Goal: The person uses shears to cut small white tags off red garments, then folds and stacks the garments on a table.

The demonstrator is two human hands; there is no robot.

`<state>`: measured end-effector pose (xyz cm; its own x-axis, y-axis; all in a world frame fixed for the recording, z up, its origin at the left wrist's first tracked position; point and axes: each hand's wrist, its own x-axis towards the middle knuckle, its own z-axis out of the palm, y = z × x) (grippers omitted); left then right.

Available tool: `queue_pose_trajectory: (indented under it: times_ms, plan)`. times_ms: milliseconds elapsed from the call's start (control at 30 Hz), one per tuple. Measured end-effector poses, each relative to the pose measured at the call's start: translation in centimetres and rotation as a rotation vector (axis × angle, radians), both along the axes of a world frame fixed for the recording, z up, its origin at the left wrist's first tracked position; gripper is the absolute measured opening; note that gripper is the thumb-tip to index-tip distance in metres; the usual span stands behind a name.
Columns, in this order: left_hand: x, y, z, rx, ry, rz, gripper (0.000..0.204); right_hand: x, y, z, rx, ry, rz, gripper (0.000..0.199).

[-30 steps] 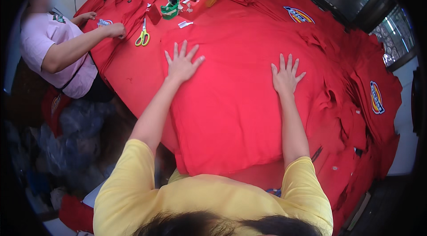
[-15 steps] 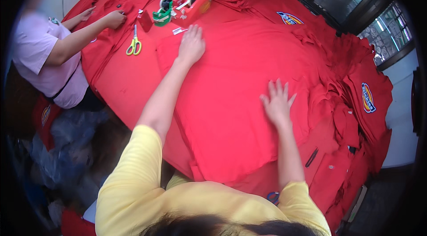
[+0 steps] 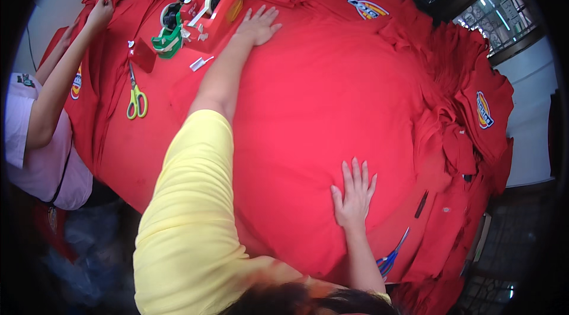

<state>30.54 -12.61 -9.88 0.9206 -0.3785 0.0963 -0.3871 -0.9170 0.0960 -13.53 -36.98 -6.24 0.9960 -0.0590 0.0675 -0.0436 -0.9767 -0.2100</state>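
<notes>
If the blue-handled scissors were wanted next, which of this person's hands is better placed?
Probably the right hand: it lies open on the red cloth, near the blue-handled scissors. The left hand is up near the red tape dispenser, much farther away.

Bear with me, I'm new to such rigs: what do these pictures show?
No machine here, just a person working bare-handed. A wide fisheye camera on the head looks down, so straight edges bend. The left hand lies near the far edge of the red cloth, the right hand nearer the body; neither grips anything visible. The red surface also holds yellow-handled scissors, blue-handled scissors, a green tape dispenser and a red tape dispenser. The co-worker's hand shows at left.
</notes>
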Motion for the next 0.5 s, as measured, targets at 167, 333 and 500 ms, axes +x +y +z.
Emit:
queue_pose_trajectory:
  times_ms: [167,333,500]
  plan:
    - [-5.2,7.8,-0.9,-0.063,0.106,-0.083,0.067,0.3,0.5,-0.3,-0.044,-0.041,0.009,0.059]
    - [-16.5,11.8,0.4,-0.364,0.336,-0.03,0.072,-0.3,0.3,-1.1,-0.071,-0.081,0.0,0.057]
    - [-25.6,16.7,1.8,-0.448,0.303,0.235,0.074,-0.2,0.2,-1.9,-0.081,-0.113,0.019,0.053]
